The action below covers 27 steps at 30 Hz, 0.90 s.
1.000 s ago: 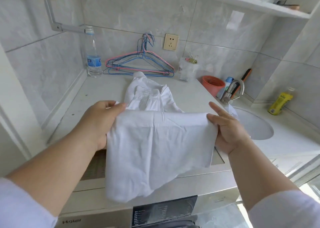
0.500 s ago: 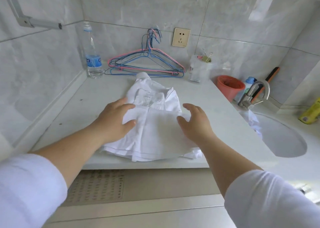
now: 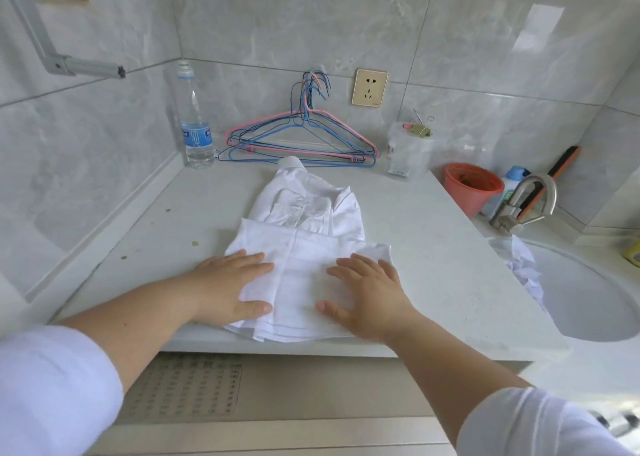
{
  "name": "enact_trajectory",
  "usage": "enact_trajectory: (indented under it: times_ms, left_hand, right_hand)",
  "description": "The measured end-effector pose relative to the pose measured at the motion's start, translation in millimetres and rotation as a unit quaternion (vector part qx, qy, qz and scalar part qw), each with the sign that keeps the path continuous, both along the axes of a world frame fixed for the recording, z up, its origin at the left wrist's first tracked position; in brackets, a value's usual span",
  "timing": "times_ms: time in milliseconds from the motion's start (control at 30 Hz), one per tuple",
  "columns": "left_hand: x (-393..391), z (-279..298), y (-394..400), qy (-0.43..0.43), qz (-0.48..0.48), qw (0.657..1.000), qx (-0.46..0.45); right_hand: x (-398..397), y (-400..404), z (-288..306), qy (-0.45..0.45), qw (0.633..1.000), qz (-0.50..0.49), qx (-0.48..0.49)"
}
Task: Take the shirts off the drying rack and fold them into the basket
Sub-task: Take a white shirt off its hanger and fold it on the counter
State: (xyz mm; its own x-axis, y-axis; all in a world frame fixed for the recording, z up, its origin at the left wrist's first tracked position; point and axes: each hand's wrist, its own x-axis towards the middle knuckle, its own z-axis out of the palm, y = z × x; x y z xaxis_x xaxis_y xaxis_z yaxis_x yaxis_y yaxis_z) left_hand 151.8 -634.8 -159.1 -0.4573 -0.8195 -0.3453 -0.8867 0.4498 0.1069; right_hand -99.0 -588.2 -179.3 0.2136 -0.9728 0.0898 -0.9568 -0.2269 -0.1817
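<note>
change: 1 s back both hands held the white shirt's lower half up in the air; now that half is folded over onto the rest and pressed flat. Fold is down.
meaning: looks like the smoothing step of the fold; no basket in frame, so transfer is still to do.
shirt (image 3: 304,248): centre of frame, on the counter (image 3: 433,248), collar end pointing toward the back wall, near hem hanging just over the front edge.
left hand (image 3: 230,287): palm down on the shirt's left part, fingers (image 3: 252,265) straight and spread, thumb along the near side. Gripping nothing, just pressing.
right hand (image 3: 372,294): mirror pose on the shirt's right part, fingers flat, pointing up-left, thumb toward centre. Also pressing only.
forearms: both enter from the bottom corners and converge on the shirt.
hangers (image 3: 301,144): empty wire pile against the wall, upper centre, behind the collar.
other cloth (image 3: 519,265): white, crumpled at the sink rim, right of frame; can't tell what it is.
</note>
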Motion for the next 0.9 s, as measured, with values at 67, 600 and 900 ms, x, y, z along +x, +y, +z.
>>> enact_trajectory:
  times_ms: [67,600,900]
  left_hand:
    - [12,9,7,-0.012,-0.017,0.999,0.025]
    - [16,11,35,0.078,0.052,0.99,-0.105]
    - [45,75,59,0.257,0.046,0.964,0.046]
  right_hand:
    - [-6,15,3,0.027,0.999,0.02,-0.013]
    - [7,39,28,0.032,0.991,-0.11,0.072]
    - [8,61,121,-0.056,0.974,-0.093,0.201]
